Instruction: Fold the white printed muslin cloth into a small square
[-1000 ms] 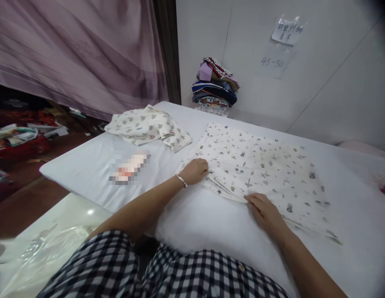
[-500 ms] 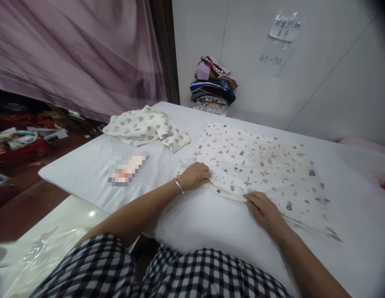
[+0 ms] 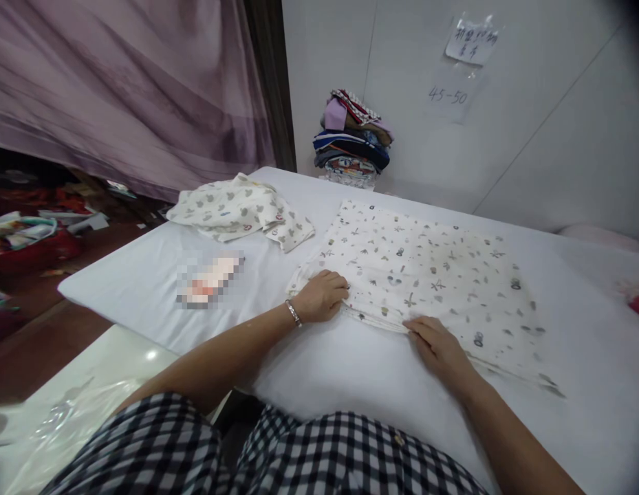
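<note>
A white cloth with small grey and olive plant-like prints lies folded in layers and spread nearly flat on the table. At the left part of its near edge, my left hand is closed, fingers curled on the fabric; a bracelet circles that wrist. Farther right along the same edge, my right hand pinches the layers between thumb and fingers. Both palms face down and their undersides are hidden. To the left, a second white cloth with grey mouse-head shapes lies loosely crumpled.
The white-covered table stands against a pale wall. A blurred-out flat object lies on its left part. Folded clothes are stacked at the back. A mauve curtain hangs at left, above a red container of fabrics. Clear plastic lies lower left.
</note>
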Demonstrator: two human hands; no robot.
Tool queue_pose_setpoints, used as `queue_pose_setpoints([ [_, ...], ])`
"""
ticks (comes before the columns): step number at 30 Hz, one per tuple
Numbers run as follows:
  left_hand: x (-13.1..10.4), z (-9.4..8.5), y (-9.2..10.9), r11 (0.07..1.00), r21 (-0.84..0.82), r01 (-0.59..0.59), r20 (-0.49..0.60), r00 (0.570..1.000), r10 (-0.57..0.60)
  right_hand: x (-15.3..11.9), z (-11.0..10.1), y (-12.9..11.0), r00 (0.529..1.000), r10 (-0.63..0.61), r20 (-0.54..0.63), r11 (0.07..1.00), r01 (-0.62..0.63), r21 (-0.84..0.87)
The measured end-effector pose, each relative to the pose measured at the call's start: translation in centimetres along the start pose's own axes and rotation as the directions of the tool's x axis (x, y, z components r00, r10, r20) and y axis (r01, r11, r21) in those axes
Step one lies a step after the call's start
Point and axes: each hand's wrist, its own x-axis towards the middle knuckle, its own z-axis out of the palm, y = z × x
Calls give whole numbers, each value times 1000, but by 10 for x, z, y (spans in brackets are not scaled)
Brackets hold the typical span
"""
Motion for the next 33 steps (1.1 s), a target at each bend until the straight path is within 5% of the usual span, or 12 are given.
queue_pose_setpoints([
  [19,16,2,-8,977,154,-146,158,980,122,0,1,0,1000,11,4,1000,-11,23],
  [24,19,0,-1,957,229,-180,133,979,153,-1,2,1,1000,21,15,1000,-21,19],
  [29,12,-9,5,957,282,-65,25,998,60,0,0,-1,999,20,26,1000,-20,16],
  [33,-1,-4,10,955,280,-99,76,994,81,0,-1,-3,999,19,37,1000,-19,10],
])
